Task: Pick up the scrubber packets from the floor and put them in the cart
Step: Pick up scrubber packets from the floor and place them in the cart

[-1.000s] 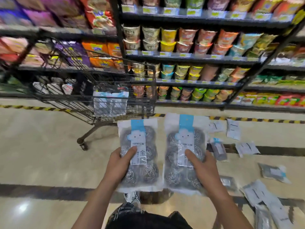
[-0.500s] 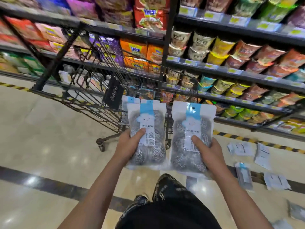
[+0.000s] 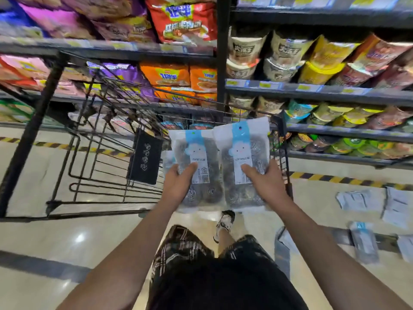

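Steel scrubber packets: two held, left hand [image 3: 178, 186], right hand [image 3: 266, 184].

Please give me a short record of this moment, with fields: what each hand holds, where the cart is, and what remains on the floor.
left hand: the left hand grips one scrubber packet, thumb on its label
right hand: the right hand grips a second packet, held beside the first
cart: the black wire cart stands directly ahead, in front of the shelves
packets' position: both upright at the cart's near end, not yet released
floor: more packets lie to the right on the floor
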Demonstrator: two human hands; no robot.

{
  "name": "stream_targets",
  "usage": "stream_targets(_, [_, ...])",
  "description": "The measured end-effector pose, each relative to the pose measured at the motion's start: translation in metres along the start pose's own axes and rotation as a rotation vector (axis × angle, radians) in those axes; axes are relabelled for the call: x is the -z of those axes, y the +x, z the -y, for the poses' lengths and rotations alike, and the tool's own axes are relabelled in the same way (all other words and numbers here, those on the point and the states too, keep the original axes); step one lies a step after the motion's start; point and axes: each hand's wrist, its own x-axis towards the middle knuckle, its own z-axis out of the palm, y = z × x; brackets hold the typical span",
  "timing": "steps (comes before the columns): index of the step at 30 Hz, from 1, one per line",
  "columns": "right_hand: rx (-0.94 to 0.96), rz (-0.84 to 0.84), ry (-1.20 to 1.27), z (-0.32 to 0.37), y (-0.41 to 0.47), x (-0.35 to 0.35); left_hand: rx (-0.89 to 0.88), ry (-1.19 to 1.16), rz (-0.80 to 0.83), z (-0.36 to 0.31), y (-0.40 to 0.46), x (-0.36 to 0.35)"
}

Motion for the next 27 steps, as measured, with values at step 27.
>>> stream_targets(27, [-0.063,0.130,-0.690,-0.209,0.227,-0.086,0.006,0.617,0.270,0.175,0.234,-0.105])
